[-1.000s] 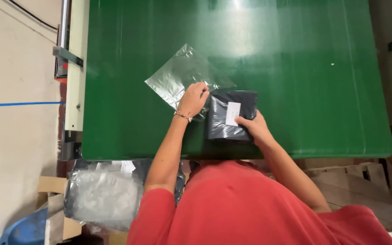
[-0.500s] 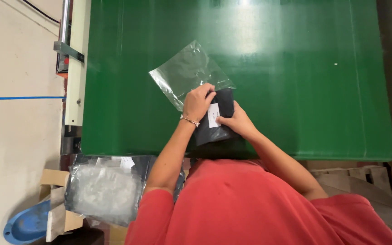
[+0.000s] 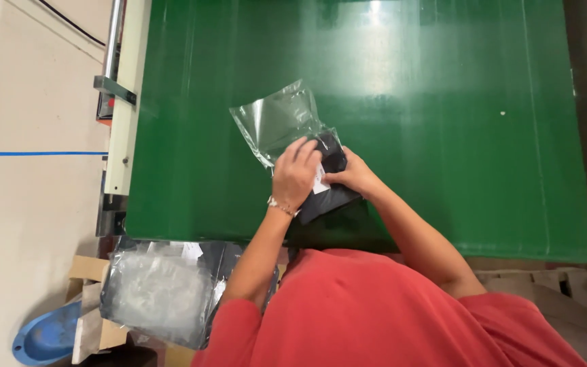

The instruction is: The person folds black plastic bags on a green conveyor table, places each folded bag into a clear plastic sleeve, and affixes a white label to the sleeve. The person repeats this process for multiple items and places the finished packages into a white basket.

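On the green table [image 3: 443, 136], the left hand [image 3: 295, 173] and the right hand [image 3: 353, 175] are close together, both gripping a folded dark cloth [image 3: 327, 194] whose upper end sits inside the mouth of a clear plastic bag [image 3: 276, 119].

This looks like a packing station in a factory or warehouse. A broad green conveyor belt [image 3: 443, 122] runs between pale metal side rails [image 3: 127, 102], set on a bare concrete floor [image 3: 28, 204] marked with a blue tape line [image 3: 35, 153]. A stack of clear plastic bags [image 3: 161, 289] rests on cardboard boxes [image 3: 90, 268] beside the belt.
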